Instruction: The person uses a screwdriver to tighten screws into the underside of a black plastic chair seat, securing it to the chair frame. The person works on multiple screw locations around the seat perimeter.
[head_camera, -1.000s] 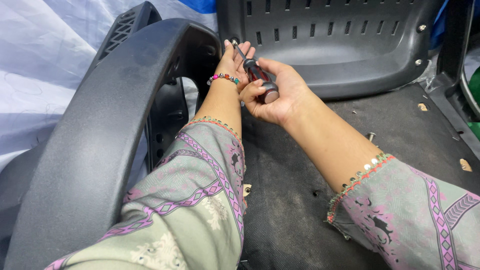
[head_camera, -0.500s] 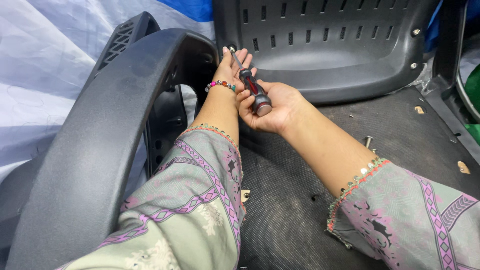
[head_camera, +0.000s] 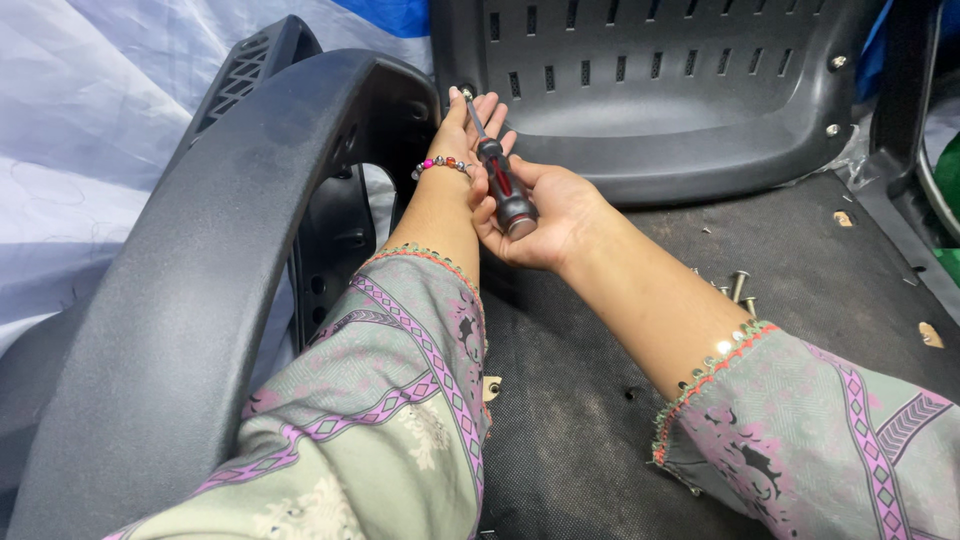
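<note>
Right hand: I see my right hand (head_camera: 540, 215) wrapped shut around the red-and-black handle of the screwdriver (head_camera: 503, 185), palm turned up, fingers curled over the grip.
Screwdriver: it slants up and to the left; its thin shaft runs between the fingers of the other hand, and the tip sits at a screw (head_camera: 466, 93) in the corner of the chair back.
Left hand: my left hand (head_camera: 470, 125) is open, fingers spread flat against the plastic just beside the shaft, steadying it rather than clamping anything. A beaded bracelet (head_camera: 443, 163) rings that wrist.
Hands together: the two hands touch, the right one's fingers pressing on the left wrist.
Chair back: a dark grey slotted plastic shell (head_camera: 680, 100) stands upright ahead of me.
Armrest: a curved black armrest (head_camera: 215, 260) arches over my left forearm.
Seat pad: both forearms, in patterned grey sleeves, hang over the black seat pad (head_camera: 570, 420).
Loose screws: a few loose screws (head_camera: 740, 285) lie on the pad near my right forearm.
Sheet: a white plastic sheet (head_camera: 90, 150) lies beyond the armrest on the left.
</note>
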